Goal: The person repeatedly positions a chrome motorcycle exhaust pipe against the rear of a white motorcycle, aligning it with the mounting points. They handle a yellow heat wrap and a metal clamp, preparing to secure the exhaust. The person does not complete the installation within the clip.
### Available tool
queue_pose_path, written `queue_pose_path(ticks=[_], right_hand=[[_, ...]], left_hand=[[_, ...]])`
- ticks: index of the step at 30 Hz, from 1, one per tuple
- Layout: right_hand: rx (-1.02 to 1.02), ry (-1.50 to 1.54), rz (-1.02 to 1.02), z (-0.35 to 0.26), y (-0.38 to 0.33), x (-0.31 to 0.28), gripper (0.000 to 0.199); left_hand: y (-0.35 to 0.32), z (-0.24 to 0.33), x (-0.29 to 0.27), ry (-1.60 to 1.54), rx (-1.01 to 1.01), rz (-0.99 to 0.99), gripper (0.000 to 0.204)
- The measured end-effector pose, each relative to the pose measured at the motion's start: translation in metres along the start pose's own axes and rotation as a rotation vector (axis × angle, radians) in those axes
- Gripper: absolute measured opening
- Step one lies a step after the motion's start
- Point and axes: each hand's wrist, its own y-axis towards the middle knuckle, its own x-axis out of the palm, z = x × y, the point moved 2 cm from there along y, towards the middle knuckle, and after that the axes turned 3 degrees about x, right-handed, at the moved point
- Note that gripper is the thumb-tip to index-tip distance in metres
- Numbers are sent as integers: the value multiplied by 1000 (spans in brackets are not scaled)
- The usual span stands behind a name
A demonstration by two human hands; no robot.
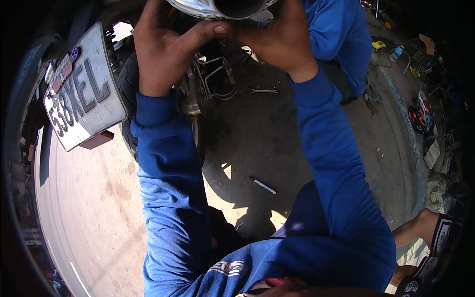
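Note:
Both my arms reach up to the top of the view, in blue sleeves. Between my hands is a shiny round metal exhaust muffler [195, 7] with a dark open end, cut off by the upper edge. My left hand [166, 54] grips its left side, thumb laid along the underside. On the opposite side my right hand [284, 42] holds it, and the two thumbs meet below the opening. Most of the other fingers are hidden behind the muffler or out of frame. Below and left of it stands a motorcycle's rear tyre [129, 81], beside a metal bracket [220, 81].
A white licence plate [89, 94] juts out at left above a red reflector [97, 140]. On the floor lie a wrench [264, 91] and a marker pen [263, 185]. A co-worker in blue [344, 34] crouches at upper right. Another person's leg [420, 225] shows at lower right.

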Motion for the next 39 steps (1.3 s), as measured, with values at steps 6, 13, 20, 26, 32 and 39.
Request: queue_pose_path(ticks=[6,13,20,26,32,39], right_hand=[[24,41,-12,1,1,-1,108],[128,20,-28,-6,1,-4,107],[128,-197,13,-8,-8,-5,109],[95,165,-29,0,-6,0,108],[102,-70,-30,-3,-20,-6,116],[75,-34,-23,1,-23,-6,123]], left_hand=[[-3,-8,-5,-6,-15,-11,92],[-6,-8,-20,235,50,-30,87],[-10,-9,-20,213,7,-31,84],[-14,-11,-25,191,10,-33,86],[-19,-8,-30,252,24,-36,84],[-21,-11,-27,135,20,-41,82]])
